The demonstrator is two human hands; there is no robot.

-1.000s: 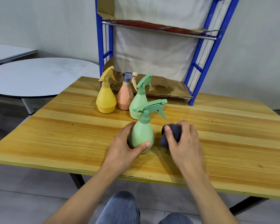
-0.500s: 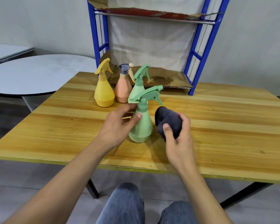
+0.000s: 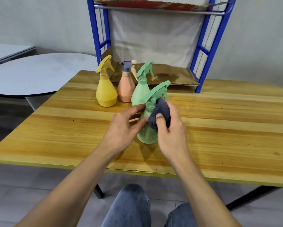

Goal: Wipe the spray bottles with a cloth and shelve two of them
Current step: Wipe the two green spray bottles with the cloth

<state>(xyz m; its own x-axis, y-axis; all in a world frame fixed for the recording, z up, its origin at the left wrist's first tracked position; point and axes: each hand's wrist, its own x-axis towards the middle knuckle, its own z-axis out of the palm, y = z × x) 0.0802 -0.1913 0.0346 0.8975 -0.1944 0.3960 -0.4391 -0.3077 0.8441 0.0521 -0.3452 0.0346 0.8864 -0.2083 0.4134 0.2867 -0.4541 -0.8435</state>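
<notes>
1. The front green spray bottle (image 3: 146, 135) stands near the middle of the wooden surface (image 3: 227, 128), roughly upright, with its trigger head pointing right and away from the person. Whether its base rests fully on the surface cannot be told.
2. The left hand (image 3: 122, 128) grips this bottle at the upper body. The thumb lies on the near side and the fingers curl round the far side, below the neck.
3. The right hand (image 3: 170, 133) holds a bunched dark grey cloth (image 3: 161, 110). The thumb presses on the cloth from the near side and the fingers wrap behind it.
4. The cloth is in contact with the right side of the bottle, at the neck and shoulder, just under the trigger.
5. Three more bottles stand in a close group at the back of the surface, behind the left hand:
   - yellow spray bottle (image 3: 106, 94), leftmost;
   - peach spray bottle (image 3: 125, 91) with a grey head, in the middle;
   - rear green spray bottle (image 3: 139, 94), rightmost, just behind the front one.
6. A blue shelf rack (image 3: 210, 45) stands on the far edge of the surface. Its lower shelf carries a stained cardboard liner (image 3: 171, 76).
7. A round grey table (image 3: 39, 74) stands to the left, apart from the surface.
</notes>
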